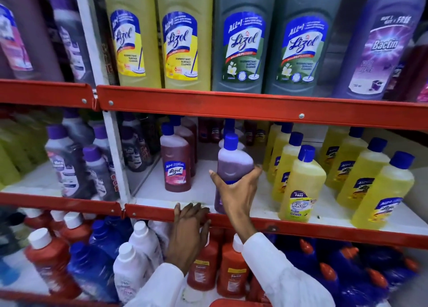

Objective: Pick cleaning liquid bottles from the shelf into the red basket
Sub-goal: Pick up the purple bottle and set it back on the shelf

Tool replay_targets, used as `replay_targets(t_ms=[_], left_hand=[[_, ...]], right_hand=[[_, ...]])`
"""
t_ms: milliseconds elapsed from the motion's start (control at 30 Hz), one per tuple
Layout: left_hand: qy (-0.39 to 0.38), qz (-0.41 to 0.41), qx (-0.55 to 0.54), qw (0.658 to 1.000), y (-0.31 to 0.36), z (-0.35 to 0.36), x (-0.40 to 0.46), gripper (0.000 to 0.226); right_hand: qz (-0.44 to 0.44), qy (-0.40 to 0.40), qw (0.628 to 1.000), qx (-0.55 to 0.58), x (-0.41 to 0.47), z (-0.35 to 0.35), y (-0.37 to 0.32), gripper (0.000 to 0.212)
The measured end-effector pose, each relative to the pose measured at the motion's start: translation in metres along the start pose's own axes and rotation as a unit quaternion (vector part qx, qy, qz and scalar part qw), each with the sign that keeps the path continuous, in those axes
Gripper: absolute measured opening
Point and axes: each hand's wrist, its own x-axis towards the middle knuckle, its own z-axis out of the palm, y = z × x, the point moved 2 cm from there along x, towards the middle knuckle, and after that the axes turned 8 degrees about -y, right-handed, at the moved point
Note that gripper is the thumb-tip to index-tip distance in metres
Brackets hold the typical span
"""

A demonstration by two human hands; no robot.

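Gripping a purple bottle [234,165] on the middle shelf [301,228], right hand [236,191] closed round it; left hand [190,223] lay loose on the rail. Next: lift clear, lower into red basket [231,303].

Right hand [238,191] around purple bottle [234,165] on middle shelf [301,225]; left hand [192,223] on its red edge.
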Motion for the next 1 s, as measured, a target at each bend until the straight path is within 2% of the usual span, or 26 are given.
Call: replay_targets(t_ms=[600,800,900,1000], left_hand=[[0.018,0.002,-0.018,1.0,-0.005,0.008,0.0,0.029],[0.012,-0.002,0.016,1.0,0.002,0.002,-0.006,0.041],[0.019,-0.012,0.029,0.999,0.008,0.003,-0.011,0.045],[0.074,0.042,-0.017,0.996,0.03,0.008,-0.016,0.033]], right_hand=[[0.002,-0.037,0.999,-0.022,0.007,0.004,0.02,0.098],[0.003,-0.069,0.997,-0.021,0.0,-0.012,0.019,0.103],[-0.024,-0.052,0.998,-0.031,-0.013,-0.042,0.03,0.087],[-0.063,0.041,0.997,-0.03,-0.026,-0.083,0.043,0.055]])
